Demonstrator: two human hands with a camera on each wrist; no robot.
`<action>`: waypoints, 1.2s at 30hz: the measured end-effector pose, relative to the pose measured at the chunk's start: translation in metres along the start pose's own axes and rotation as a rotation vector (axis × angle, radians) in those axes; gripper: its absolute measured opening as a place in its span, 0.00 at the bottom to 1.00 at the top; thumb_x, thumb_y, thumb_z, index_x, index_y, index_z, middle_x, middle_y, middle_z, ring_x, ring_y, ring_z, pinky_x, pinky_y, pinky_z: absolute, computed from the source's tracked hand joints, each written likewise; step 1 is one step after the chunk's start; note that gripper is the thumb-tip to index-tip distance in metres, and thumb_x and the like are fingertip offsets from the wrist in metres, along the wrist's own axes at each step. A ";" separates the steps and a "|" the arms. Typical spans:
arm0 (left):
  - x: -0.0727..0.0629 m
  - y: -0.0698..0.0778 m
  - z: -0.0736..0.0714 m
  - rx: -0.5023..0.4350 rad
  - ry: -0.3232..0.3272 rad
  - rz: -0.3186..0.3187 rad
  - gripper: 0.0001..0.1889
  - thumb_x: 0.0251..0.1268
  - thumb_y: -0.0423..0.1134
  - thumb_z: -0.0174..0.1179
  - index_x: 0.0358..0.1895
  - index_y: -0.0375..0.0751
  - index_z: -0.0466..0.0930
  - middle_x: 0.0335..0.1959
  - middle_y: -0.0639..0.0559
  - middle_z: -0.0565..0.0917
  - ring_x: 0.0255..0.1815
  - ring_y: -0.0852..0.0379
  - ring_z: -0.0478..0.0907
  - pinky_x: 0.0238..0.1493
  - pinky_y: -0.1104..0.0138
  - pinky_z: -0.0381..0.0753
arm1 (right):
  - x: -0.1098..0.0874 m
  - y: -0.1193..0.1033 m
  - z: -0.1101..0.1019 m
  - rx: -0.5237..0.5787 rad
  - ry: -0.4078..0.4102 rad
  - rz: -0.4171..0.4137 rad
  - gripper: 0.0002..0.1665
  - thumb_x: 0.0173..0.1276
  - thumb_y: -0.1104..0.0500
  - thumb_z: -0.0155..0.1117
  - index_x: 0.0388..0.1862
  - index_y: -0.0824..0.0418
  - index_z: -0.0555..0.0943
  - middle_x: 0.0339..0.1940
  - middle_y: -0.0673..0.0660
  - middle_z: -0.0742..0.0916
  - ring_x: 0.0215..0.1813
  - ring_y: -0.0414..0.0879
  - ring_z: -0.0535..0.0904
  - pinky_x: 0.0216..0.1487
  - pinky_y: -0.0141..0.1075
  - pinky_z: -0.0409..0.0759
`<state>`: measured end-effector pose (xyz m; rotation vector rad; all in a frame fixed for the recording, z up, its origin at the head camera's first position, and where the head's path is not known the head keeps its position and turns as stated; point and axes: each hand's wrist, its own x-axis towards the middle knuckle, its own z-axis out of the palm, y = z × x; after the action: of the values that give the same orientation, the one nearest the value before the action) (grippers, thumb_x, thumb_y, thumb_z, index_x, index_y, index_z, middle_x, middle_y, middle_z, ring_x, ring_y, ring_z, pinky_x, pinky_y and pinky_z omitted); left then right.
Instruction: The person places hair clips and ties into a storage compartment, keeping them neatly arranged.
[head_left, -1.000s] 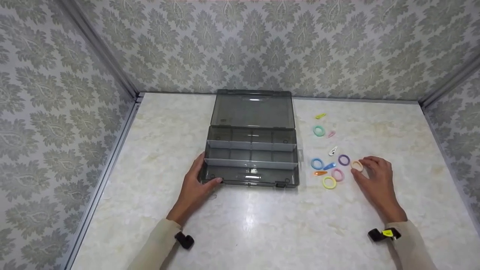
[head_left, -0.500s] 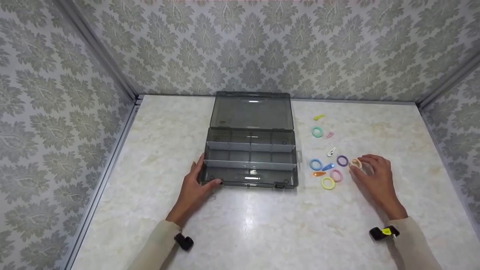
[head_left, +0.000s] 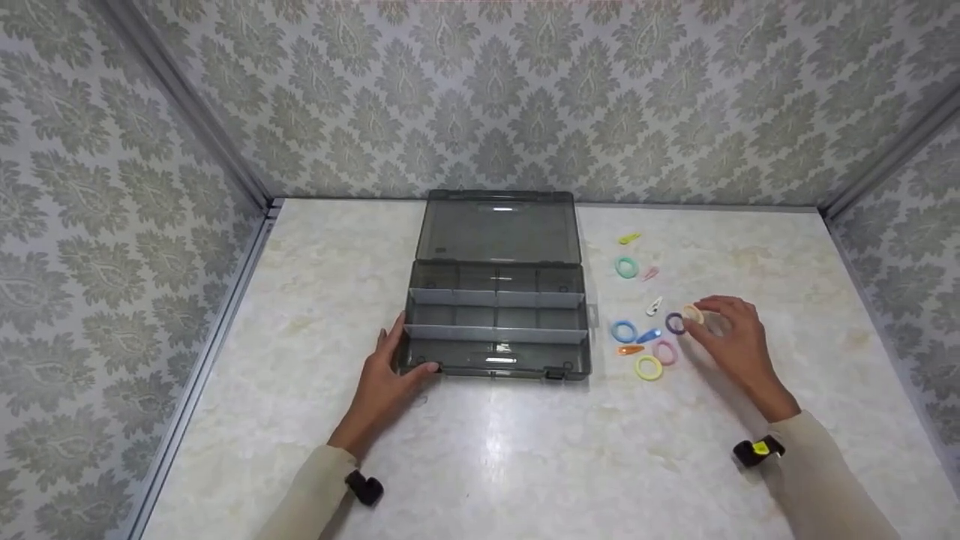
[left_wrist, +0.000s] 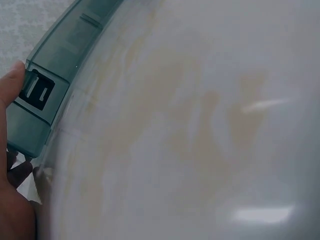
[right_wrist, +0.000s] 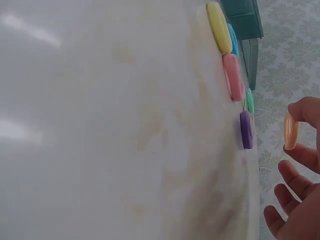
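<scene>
My left hand (head_left: pixel 384 373) holds the front left corner of a grey see-through compartment box (head_left: pixel 496 331), its thumb on the front edge and its fingers along the left side. The box's lid (head_left: pixel 499 229) lies folded back. In the left wrist view the thumb is beside a latch (left_wrist: pixel 37 90). Between thumb and forefinger, my right hand (head_left: pixel 735 341) pinches a peach hair tie (right_wrist: pixel 291 131), raised off the table. A purple hair tie (right_wrist: pixel 246 130) lies just left of it. Pink (head_left: pixel 664 352), yellow (head_left: pixel 649 367) and blue (head_left: pixel 623 331) hair ties lie nearby.
Right of the box are a green hair tie (head_left: pixel 626 268) and several hair clips: yellow (head_left: pixel 629 238), pink (head_left: pixel 651 274), white (head_left: pixel 655 306), blue (head_left: pixel 648 337) and orange (head_left: pixel 631 350). Patterned walls (head_left: pixel 495 97) stand behind and beside the marbled table (head_left: pixel 570 465).
My right hand has picked up the peach hair tie from the table and moved left with it, over toward the purple one. The left hand keeps its hold on the box.
</scene>
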<state>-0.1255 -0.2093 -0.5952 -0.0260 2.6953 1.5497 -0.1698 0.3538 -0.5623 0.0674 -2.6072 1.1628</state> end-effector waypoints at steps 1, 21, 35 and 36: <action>0.000 0.000 0.000 0.000 0.000 0.001 0.58 0.64 0.67 0.76 0.92 0.68 0.49 0.90 0.53 0.58 0.93 0.38 0.38 0.87 0.37 0.49 | 0.001 -0.003 0.001 -0.003 -0.005 0.009 0.21 0.72 0.62 0.80 0.58 0.72 0.88 0.63 0.70 0.84 0.71 0.67 0.72 0.73 0.68 0.66; 0.002 0.003 -0.004 0.020 -0.053 0.027 0.57 0.69 0.62 0.76 0.93 0.59 0.48 0.91 0.44 0.56 0.93 0.36 0.35 0.86 0.33 0.47 | 0.037 -0.050 0.030 0.048 -0.088 -0.126 0.17 0.70 0.65 0.81 0.56 0.68 0.89 0.60 0.65 0.87 0.68 0.60 0.74 0.70 0.56 0.70; 0.012 0.000 -0.007 0.031 -0.080 0.086 0.61 0.67 0.59 0.78 0.93 0.49 0.47 0.91 0.39 0.52 0.92 0.33 0.37 0.87 0.35 0.47 | 0.053 -0.079 0.056 0.111 -0.205 -0.203 0.16 0.73 0.61 0.80 0.54 0.66 0.90 0.59 0.63 0.86 0.66 0.59 0.73 0.68 0.59 0.72; 0.012 -0.001 -0.007 0.030 -0.078 0.081 0.61 0.67 0.59 0.78 0.93 0.49 0.47 0.91 0.39 0.52 0.92 0.33 0.38 0.87 0.35 0.47 | 0.054 -0.080 0.059 0.107 -0.214 -0.214 0.15 0.73 0.60 0.80 0.54 0.66 0.90 0.59 0.63 0.86 0.66 0.59 0.74 0.68 0.59 0.72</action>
<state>-0.1378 -0.2156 -0.5931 0.1430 2.6898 1.4962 -0.2228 0.2602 -0.5266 0.5058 -2.6328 1.2765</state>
